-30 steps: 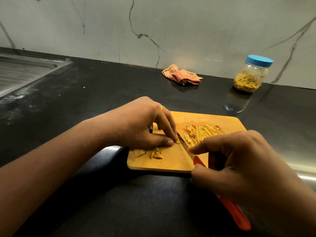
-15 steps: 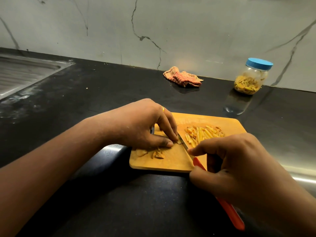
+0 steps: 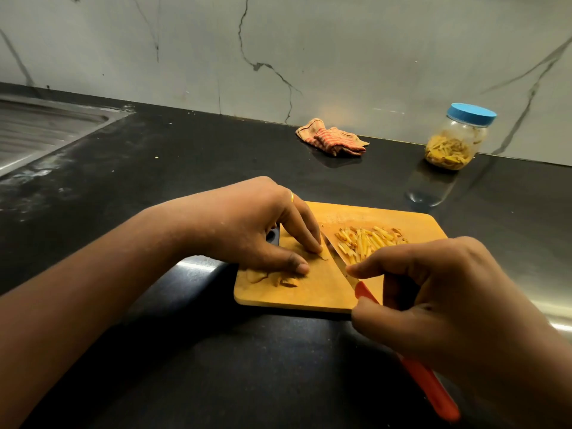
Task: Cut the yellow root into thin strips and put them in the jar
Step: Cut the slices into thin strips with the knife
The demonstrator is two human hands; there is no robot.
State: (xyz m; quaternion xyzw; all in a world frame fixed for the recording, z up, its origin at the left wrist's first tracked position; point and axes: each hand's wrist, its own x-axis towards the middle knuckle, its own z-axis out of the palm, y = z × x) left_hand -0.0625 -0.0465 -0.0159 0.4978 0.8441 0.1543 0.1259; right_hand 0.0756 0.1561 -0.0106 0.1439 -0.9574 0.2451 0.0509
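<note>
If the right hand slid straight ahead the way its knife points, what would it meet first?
Probably the left hand, whose fingertips sit right beside the knife; depth is unclear.

One head-worn wide view faces forward and down, close above the left hand [image 3: 247, 230] and right hand [image 3: 448, 298], mid-frame.
</note>
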